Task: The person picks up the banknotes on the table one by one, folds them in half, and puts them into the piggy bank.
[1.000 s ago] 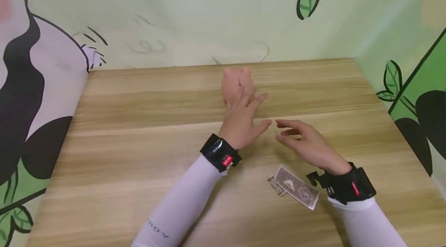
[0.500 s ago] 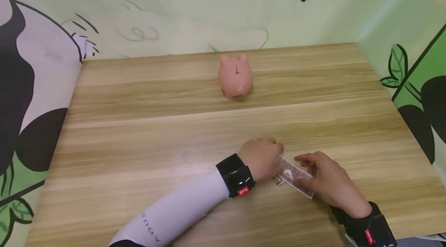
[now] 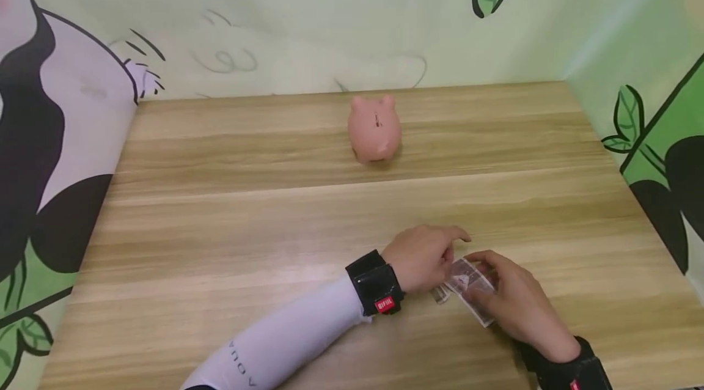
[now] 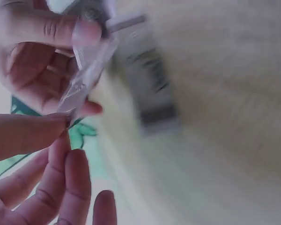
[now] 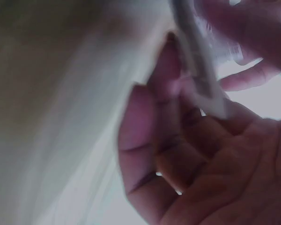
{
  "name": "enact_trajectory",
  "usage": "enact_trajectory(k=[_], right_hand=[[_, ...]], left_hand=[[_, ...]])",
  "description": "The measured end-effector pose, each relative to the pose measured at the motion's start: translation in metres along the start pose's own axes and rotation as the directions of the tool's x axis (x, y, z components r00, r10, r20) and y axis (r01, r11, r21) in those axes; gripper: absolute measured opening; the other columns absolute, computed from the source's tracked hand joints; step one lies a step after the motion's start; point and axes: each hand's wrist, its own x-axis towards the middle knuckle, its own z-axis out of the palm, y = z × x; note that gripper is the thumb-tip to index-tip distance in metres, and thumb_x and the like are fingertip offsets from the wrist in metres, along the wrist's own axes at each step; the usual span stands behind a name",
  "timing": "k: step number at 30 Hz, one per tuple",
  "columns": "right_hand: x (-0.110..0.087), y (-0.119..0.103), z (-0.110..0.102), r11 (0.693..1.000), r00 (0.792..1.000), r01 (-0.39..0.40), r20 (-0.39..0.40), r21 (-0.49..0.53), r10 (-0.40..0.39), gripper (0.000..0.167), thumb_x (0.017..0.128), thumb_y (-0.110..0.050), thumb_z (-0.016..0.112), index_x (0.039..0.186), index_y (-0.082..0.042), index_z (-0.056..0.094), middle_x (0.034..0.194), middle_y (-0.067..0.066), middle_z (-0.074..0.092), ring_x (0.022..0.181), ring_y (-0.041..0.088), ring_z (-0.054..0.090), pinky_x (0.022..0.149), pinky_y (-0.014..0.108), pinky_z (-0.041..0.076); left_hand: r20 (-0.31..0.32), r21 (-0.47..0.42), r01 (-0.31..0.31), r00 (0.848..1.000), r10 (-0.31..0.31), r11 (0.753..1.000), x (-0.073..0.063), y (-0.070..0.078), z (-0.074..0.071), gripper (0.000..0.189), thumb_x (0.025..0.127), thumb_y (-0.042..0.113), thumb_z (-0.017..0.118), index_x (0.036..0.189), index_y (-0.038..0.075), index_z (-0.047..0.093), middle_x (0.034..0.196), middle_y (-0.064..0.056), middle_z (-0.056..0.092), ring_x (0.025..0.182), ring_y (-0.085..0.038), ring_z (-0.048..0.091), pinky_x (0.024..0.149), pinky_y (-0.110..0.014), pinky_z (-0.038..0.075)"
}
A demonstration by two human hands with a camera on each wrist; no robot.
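Note:
A banknote [image 3: 467, 286] is lifted and bent between my two hands in the head view. My left hand [image 3: 420, 258] pinches its left end between thumb and fingers, the index finger stretched out to the right. At the other end, the thumb and fingers of my right hand [image 3: 517, 304] hold the note, its thumb across the face. A second, smaller-looking note [image 3: 440, 294] lies partly hidden beneath; the left wrist view shows this second note [image 4: 150, 79] flat and blurred. In the right wrist view the held note [image 5: 199, 61] is blurred beside curled fingers.
A pink piggy bank [image 3: 375, 130] with a slot on top stands near the back of the wooden table [image 3: 220, 225]. Painted walls [image 3: 275, 23] border the table at the back and both sides.
My left hand came back from near the piggy bank to the notes. My right hand moved down to the same note, which both hands now hold raised and bent.

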Motion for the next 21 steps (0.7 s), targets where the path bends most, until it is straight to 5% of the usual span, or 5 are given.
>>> enact_trajectory(k=[7, 11, 16, 21], right_hand=[[0.011, -0.015, -0.018, 0.985, 0.997, 0.028, -0.081, 0.172, -0.014, 0.022, 0.097, -0.018, 0.073, 0.116, -0.005, 0.073, 0.089, 0.006, 0.070, 0.069, 0.008, 0.057, 0.058, 0.023, 0.048], [0.024, -0.029, -0.023, 0.962, 0.991, 0.033, -0.137, 0.272, 0.005, 0.026, 0.100, -0.020, 0.070, 0.120, -0.004, 0.073, 0.099, 0.011, 0.072, 0.077, 0.010, 0.062, 0.062, 0.024, 0.052], [0.047, -0.051, -0.019, 0.869, 0.985, 0.080, -0.172, 0.489, 0.007, 0.033, 0.100, -0.016, 0.069, 0.127, 0.001, 0.070, 0.111, 0.011, 0.076, 0.090, 0.005, 0.071, 0.074, 0.023, 0.060], [0.078, -0.075, -0.010, 0.771, 0.987, 0.111, -0.159, 0.627, -0.013, 0.034, 0.100, -0.010, 0.067, 0.129, 0.008, 0.067, 0.113, 0.009, 0.077, 0.094, 0.003, 0.072, 0.082, 0.021, 0.060]], left_hand=[[-0.162, -0.158, 0.023, 0.986, -0.049, 0.987, -0.016, -0.009, -0.039, 0.045, 0.097, 0.023, 0.072, 0.141, 0.020, 0.062, 0.096, 0.010, 0.065, 0.087, -0.002, 0.060, 0.074, -0.016, 0.049], [-0.221, -0.288, 0.054, 0.968, -0.121, 0.956, -0.027, -0.026, -0.058, 0.044, 0.096, 0.029, 0.074, 0.137, 0.018, 0.064, 0.100, 0.006, 0.067, 0.093, -0.007, 0.064, 0.081, -0.021, 0.052], [-0.218, -0.446, 0.075, 0.957, -0.189, 0.892, -0.038, -0.051, -0.071, 0.035, 0.096, 0.026, 0.073, 0.129, 0.014, 0.070, 0.099, 0.002, 0.071, 0.091, -0.012, 0.066, 0.084, -0.027, 0.056], [-0.224, -0.513, 0.080, 0.949, -0.223, 0.855, -0.043, -0.069, -0.080, 0.026, 0.097, 0.021, 0.072, 0.121, 0.011, 0.074, 0.102, -0.002, 0.074, 0.093, -0.013, 0.067, 0.083, -0.028, 0.057]])
